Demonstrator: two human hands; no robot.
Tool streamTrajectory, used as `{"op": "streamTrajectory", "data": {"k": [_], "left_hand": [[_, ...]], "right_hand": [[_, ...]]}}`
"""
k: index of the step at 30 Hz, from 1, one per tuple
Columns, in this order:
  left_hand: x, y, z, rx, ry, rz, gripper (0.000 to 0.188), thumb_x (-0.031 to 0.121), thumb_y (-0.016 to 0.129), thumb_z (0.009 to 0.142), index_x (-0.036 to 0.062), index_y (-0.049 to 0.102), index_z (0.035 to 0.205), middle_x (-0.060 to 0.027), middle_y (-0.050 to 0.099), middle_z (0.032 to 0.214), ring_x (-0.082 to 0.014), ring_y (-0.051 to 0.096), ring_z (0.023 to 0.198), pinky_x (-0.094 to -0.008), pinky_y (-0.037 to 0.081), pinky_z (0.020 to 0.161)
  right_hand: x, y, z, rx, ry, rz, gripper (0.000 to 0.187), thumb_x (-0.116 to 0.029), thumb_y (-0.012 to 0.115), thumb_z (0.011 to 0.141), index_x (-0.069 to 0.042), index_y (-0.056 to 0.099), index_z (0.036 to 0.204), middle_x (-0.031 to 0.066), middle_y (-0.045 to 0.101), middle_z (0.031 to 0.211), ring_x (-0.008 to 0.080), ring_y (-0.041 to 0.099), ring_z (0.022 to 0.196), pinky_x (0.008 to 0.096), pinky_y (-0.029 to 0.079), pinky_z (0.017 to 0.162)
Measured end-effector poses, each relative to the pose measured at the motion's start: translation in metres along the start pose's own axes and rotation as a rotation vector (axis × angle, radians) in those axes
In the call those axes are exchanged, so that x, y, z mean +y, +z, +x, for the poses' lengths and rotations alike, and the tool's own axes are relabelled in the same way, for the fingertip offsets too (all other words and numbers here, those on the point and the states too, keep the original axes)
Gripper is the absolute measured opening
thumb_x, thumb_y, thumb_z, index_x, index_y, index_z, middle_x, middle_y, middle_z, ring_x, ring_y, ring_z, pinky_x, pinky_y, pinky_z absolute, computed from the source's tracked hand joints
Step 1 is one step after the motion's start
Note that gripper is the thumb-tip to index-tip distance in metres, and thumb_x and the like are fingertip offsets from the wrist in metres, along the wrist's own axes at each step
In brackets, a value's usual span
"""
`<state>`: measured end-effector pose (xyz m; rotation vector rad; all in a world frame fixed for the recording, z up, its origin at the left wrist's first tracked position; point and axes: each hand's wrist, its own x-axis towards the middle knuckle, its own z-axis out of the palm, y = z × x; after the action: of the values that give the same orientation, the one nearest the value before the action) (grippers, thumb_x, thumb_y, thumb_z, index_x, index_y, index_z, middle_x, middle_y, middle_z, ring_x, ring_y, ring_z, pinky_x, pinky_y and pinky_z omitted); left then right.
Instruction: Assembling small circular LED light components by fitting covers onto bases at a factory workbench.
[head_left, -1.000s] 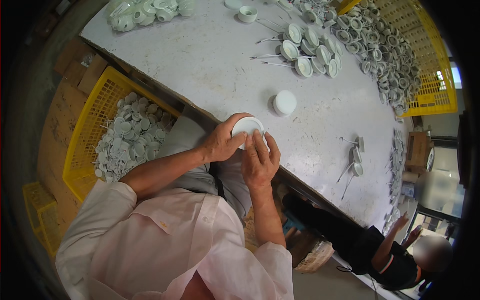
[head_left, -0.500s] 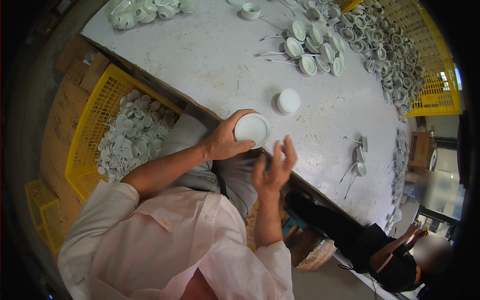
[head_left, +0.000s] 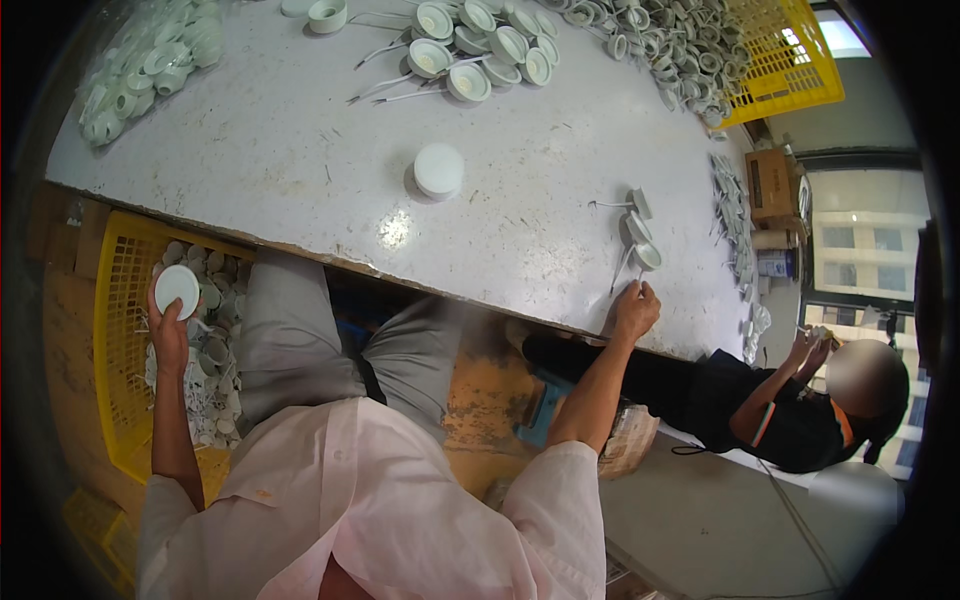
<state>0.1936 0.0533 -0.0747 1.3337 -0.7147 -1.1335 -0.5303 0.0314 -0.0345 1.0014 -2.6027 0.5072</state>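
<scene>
My left hand (head_left: 168, 328) grips a white round lamp part (head_left: 178, 292), its flat face up, above the yellow crate (head_left: 112, 340) of similar small parts beside my leg. Far to the right, my right hand (head_left: 638, 310) reaches over the table's near edge. Its fingers are pinched at the wire of a white lamp cup (head_left: 648, 257), the nearest of a short row of wired cups. Whether the wire is firmly held is hard to see. A white round lamp piece (head_left: 439, 170) stands alone mid-table.
Wired lamp cups (head_left: 470, 82) cluster on the far side of the table (head_left: 300, 180). A clear bag (head_left: 150, 75) of white rings lies far left. Many rings are heaped by a yellow basket (head_left: 790, 75) at far right. A co-worker (head_left: 790, 410) sits at right, near a blue stool (head_left: 541, 408).
My left hand has moved left with the lamp part, from the table edge to above the crate. My right hand has gone right to the wired cups. The view has shifted right.
</scene>
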Motion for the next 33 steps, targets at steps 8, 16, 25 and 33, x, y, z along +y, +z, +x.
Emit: {"op": "streamTrajectory", "data": {"k": [8,16,25,33], "left_hand": [[-0.122,-0.159,-0.007,0.271,-0.569,0.598,0.059,0.006,0.051,0.078,0.0034,0.035,0.134,-0.0163,0.049,0.124,-0.0302,0.055,0.105,-0.0372,0.048,0.083],[-0.182,-0.212,0.001,0.248,-0.275,1.047,0.048,0.016,0.061,0.082,0.0014,0.045,0.125,-0.0154,0.054,0.120,-0.0290,0.056,0.107,-0.0358,0.045,0.089],[0.040,0.177,-0.047,-0.853,-0.075,-0.010,0.063,-0.004,0.067,0.075,-0.0005,0.036,0.130,-0.0176,0.045,0.136,-0.0237,0.054,0.115,-0.0323,0.048,0.086],[0.052,0.270,-0.046,-0.743,0.196,0.118,0.083,0.010,0.081,0.064,0.0056,0.035,0.134,-0.0146,0.053,0.123,-0.0234,0.055,0.112,-0.0344,0.047,0.091]], "right_hand": [[0.009,0.004,-0.011,0.019,0.151,0.265,0.029,-0.025,0.061,0.083,0.000,0.067,0.096,0.0169,0.064,0.095,0.0297,0.061,0.087,0.0384,0.047,0.080],[-0.054,-0.032,-0.079,0.049,0.178,0.714,0.027,-0.019,0.060,0.089,0.004,0.063,0.102,0.0094,0.066,0.093,0.0153,0.059,0.084,0.0272,0.046,0.077],[-0.159,-0.046,-0.173,-0.267,-0.159,1.000,0.010,-0.007,0.055,0.089,0.000,0.061,0.092,-0.0009,0.054,0.079,0.0068,0.047,0.072,0.0213,0.039,0.066],[-0.223,-0.071,-0.238,-0.553,-0.395,1.296,0.014,-0.009,0.059,0.090,0.003,0.063,0.096,0.0045,0.059,0.093,0.0117,0.052,0.087,0.0239,0.040,0.081]]}}
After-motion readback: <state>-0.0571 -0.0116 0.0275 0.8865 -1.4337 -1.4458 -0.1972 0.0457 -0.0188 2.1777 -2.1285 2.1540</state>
